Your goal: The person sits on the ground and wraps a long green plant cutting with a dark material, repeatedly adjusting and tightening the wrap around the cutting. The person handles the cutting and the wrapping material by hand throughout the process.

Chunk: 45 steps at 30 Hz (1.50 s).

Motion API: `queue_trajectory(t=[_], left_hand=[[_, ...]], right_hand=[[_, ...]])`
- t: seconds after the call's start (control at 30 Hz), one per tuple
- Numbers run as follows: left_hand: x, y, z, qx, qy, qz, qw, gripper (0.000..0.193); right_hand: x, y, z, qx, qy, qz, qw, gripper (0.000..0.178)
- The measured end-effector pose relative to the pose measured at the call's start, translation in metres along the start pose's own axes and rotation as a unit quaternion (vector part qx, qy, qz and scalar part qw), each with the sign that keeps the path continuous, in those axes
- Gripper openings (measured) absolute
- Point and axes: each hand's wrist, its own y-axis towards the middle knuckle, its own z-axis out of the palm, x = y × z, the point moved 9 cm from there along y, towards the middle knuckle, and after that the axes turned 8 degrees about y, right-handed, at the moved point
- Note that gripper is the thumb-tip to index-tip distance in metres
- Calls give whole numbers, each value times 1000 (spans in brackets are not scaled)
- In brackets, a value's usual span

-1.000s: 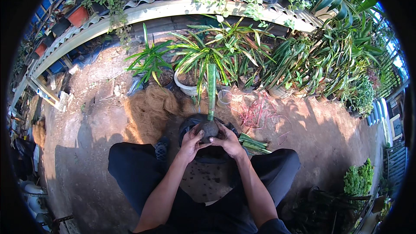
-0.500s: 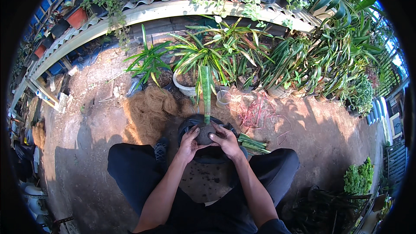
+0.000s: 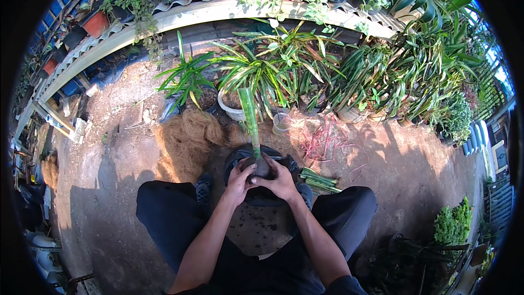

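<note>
A cut green plant stalk [image 3: 250,120] stands upright with its dark soil-covered root ball [image 3: 261,168] in a black plastic pot [image 3: 238,159] on the ground between my knees. My left hand [image 3: 238,183] and my right hand [image 3: 280,181] are both wrapped round the root ball at the base of the stalk, fingers touching, pressing it into the pot. Dark soil [image 3: 261,224] is scattered on the ground just below the pot.
A heap of brown coconut fibre [image 3: 188,141] lies to the left. A white pot [image 3: 233,110] with a striped plant, a clear cup [image 3: 281,122], pink cord [image 3: 322,143] and cut green stalks [image 3: 319,180] lie nearby. Several potted plants line the back under a corrugated ledge [image 3: 180,17].
My hands stay clasped at the stalk's base. The stalk has tilted slightly to the left at its top; my fingers have shifted a little round the root ball.
</note>
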Motion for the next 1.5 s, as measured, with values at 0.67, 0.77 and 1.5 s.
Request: queue_trajectory(t=[0.67, 0.77, 1.5], left_hand=[[1, -1, 10, 27, -16, -9, 999, 38], [3, -1, 9, 13, -66, -19, 998, 38], [-6, -4, 4, 41, -6, -8, 999, 39]], right_hand=[[11, -4, -7, -66, -151, -34, 986, 78], [11, -3, -6, -70, -152, -36, 985, 77], [-2, -4, -5, 22, 107, 108, 988, 66]])
